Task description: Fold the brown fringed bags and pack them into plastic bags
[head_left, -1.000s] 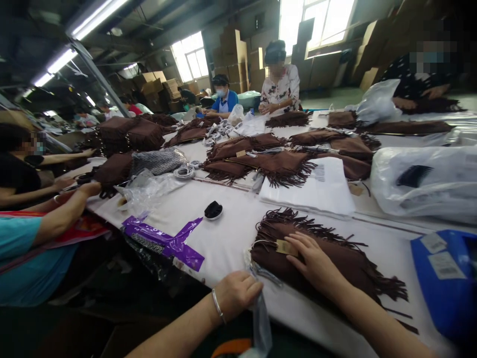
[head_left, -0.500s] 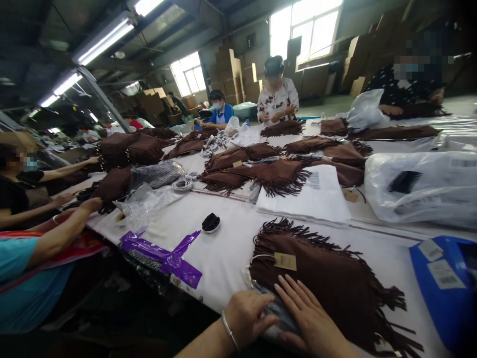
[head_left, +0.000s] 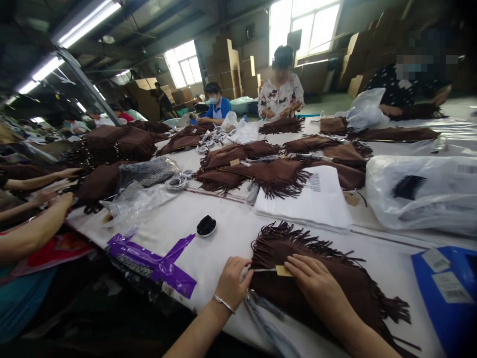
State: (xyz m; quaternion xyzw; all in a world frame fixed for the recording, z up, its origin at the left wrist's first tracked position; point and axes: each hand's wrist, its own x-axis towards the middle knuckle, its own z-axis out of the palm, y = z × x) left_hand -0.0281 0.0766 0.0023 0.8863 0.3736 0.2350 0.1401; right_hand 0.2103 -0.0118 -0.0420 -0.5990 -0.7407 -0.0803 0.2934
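Note:
A dark brown fringed bag lies flat on the table in front of me. My left hand, with a bracelet at its wrist, is closed at the bag's left edge, pinching a pale tag string. The string runs straight across the bag to a tan paper tag. My right hand rests over the bag, its fingertips closed on the tag's right side; its thumb is hidden. A grey wrapped strap hangs from the bag's left end, below my hands.
A black item in a small white dish stands left of the bag. Behind lie white plastic sheets and more brown bags. A filled clear bag and blue object are at right. Purple tape marks the table edge; co-workers surround it.
My left hand has moved up from the grey strap to the tag string. My right hand has shifted from lying flat on the bag up onto the tag, and the string is now straight.

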